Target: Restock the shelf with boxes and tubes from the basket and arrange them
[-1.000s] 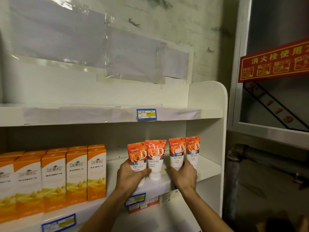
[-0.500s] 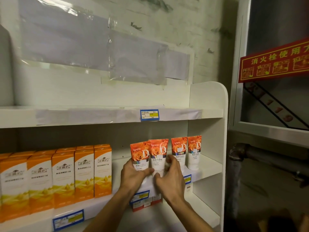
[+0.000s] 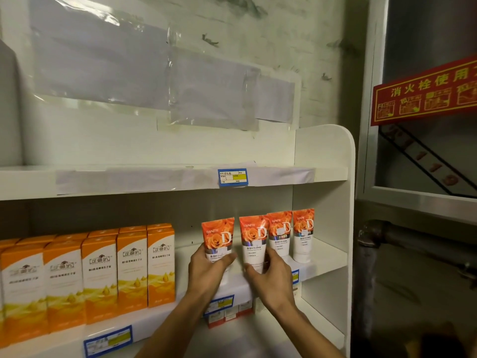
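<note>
- Orange-and-white tubes, four in a row, stand cap-down, long axis upright, on the right half of the middle shelf (image 3: pixel 327 257).
- Left hand (image 3: pixel 209 267) grips the leftmost tube (image 3: pixel 218 237); right hand (image 3: pixel 271 276) holds the second tube (image 3: pixel 254 240), just beside the third tube (image 3: pixel 280 232).
- A gap separates the two held tubes; closing it looks the likely next move.
- Tubes read "DANZ" with a large "D"; orange boxes (image 3: pixel 131 267) stand left, lettering illegible.

Dim, warm indoor light. Glare streaks the plastic sheet (image 3: pixel 144 71) taped at the upper left of the frame. The right side falls into deep shadow. Wide-angle distortion bends the edges, and the lower corners blur softly.
</note>
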Available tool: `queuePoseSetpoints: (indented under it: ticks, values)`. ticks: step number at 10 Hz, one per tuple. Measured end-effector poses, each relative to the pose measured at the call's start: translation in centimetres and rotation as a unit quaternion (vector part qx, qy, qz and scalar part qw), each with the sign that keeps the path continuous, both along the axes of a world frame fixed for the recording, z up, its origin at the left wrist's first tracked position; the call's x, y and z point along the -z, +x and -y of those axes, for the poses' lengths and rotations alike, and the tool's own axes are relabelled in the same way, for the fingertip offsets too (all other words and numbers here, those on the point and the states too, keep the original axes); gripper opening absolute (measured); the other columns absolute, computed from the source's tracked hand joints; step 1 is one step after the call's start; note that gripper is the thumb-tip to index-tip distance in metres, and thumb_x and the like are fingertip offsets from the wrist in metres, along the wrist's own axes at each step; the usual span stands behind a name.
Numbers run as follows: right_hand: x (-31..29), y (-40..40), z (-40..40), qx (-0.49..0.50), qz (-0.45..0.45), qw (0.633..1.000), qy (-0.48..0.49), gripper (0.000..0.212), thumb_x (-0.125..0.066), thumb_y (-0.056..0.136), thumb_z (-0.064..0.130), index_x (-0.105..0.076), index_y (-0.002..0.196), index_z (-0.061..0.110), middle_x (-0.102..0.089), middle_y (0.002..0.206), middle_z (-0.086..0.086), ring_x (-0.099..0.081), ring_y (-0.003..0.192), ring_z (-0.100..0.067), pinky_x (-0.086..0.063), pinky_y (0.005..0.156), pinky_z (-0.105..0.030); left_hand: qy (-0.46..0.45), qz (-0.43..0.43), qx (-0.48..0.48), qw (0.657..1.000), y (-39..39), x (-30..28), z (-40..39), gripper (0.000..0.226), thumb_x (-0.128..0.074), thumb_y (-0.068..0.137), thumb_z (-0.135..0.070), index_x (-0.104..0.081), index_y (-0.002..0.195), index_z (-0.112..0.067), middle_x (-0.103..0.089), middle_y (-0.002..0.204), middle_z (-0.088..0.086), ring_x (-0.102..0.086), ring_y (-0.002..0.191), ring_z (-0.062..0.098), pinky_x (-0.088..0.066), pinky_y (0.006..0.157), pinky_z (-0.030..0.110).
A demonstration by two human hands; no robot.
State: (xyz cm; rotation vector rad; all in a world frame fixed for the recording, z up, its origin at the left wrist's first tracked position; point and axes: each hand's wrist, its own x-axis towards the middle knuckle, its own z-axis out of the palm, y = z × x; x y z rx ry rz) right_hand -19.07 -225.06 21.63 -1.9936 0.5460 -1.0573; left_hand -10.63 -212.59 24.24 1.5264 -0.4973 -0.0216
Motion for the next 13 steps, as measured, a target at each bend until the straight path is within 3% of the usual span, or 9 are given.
queuePoseSetpoints:
  ticks: [3,4,7,9,10,11,12,13]
  values:
    - [0.2,-0.3,0.0,-0.017,0.007,1.000,0.010,0.057,-0.078,0.082,0.036,-0.054,0.133,0.028,-0.066,0.126,0.009,-0.064,0.111,-0.012,-0.055,0.094,-0.032,0.007,-0.017,0.011,1.000,-0.3,-0.2,-0.3,0.035,-0.084,0.078,-0.015,-0.065,0.106,-0.023,-0.076,0.098,-0.001,-0.073,0.088,0.019,-0.058,0.088,0.045]
    - [-0.1,-0.6,0.3,-0.051,-0.002,0.999,0.010,0.053,-0.077,0.084,0.031,-0.055,0.132,0.027,-0.065,0.122,0.011,-0.062,0.109,-0.008,-0.051,0.089,-0.022,0.022,-0.034,0.025,0.999,-0.1,-0.8,-0.4,0.038,-0.086,0.075,-0.015,-0.065,0.105,-0.022,-0.076,0.098,0.000,-0.073,0.088,0.019,-0.058,0.087,0.042]
    - [-0.4,-1.0,0.4,-0.089,-0.033,0.995,0.023,0.048,-0.075,0.087,0.029,-0.056,0.130,0.026,-0.065,0.127,0.007,-0.063,0.116,-0.014,-0.053,0.091,-0.025,0.048,-0.110,0.032,0.992,-0.3,-2.1,-0.8,0.055,-0.097,0.058,-0.018,-0.067,0.104,-0.019,-0.077,0.096,0.002,-0.074,0.089,0.025,-0.058,0.089,0.049]
    - [0.0,-1.6,0.3,-0.097,-0.021,0.992,0.075,0.077,-0.080,0.082,0.029,-0.039,0.147,0.025,-0.057,0.139,0.007,-0.057,0.125,-0.016,-0.052,0.101,-0.039,0.027,-0.041,0.001,0.999,-2.8,-4.5,-2.4,0.072,-0.096,0.060,-0.028,-0.048,0.114,-0.026,-0.068,0.108,-0.003,-0.067,0.098,0.017,-0.054,0.095,0.039]
    - [0.5,-2.1,-0.5,-0.092,0.016,0.991,0.092,0.075,-0.077,0.085,0.033,-0.038,0.148,0.027,-0.056,0.141,0.007,-0.055,0.128,-0.016,-0.051,0.103,-0.044,0.063,0.032,-0.002,0.998,-4.1,-6.1,-3.6,0.074,-0.094,0.064,-0.029,-0.043,0.118,-0.027,-0.064,0.112,-0.006,-0.064,0.105,0.015,-0.051,0.094,0.032]
    - [0.0,-3.3,-1.8,-0.046,0.046,0.996,0.054,0.060,-0.068,0.092,0.032,-0.041,0.145,0.025,-0.053,0.140,0.005,-0.054,0.128,-0.018,-0.051,0.103,-0.046,0.121,0.111,-0.016,0.986,-5.9,-7.9,-4.7,0.087,-0.085,0.077,-0.034,-0.034,0.146,-0.018,-0.051,0.143,0.004,-0.052,0.131,0.024,-0.045,0.108,0.040]
    - [-1.8,-4.0,-2.7,0.024,0.108,0.993,-0.050,0.036,-0.063,0.095,0.033,-0.049,0.128,0.029,-0.057,0.126,0.008,-0.059,0.115,-0.014,-0.056,0.094,-0.039,0.179,0.210,-0.059,0.959,-6.6,-9.1,-6.5,0.086,-0.071,0.092,-0.026,-0.017,0.158,-0.014,-0.029,0.161,0.004,-0.032,0.146,0.023,-0.032,0.115,0.035]
    - [-4.9,-4.0,-3.5,0.060,0.127,0.972,-0.189,0.028,-0.063,0.094,0.030,-0.054,0.120,0.027,-0.058,0.117,0.010,-0.054,0.107,-0.008,-0.054,0.089,-0.034,0.229,0.296,-0.100,0.922,-6.7,-10.5,-9.1,0.077,-0.065,0.094,-0.027,-0.022,0.157,-0.014,-0.033,0.159,0.005,-0.035,0.144,0.020,-0.033,0.116,0.034]
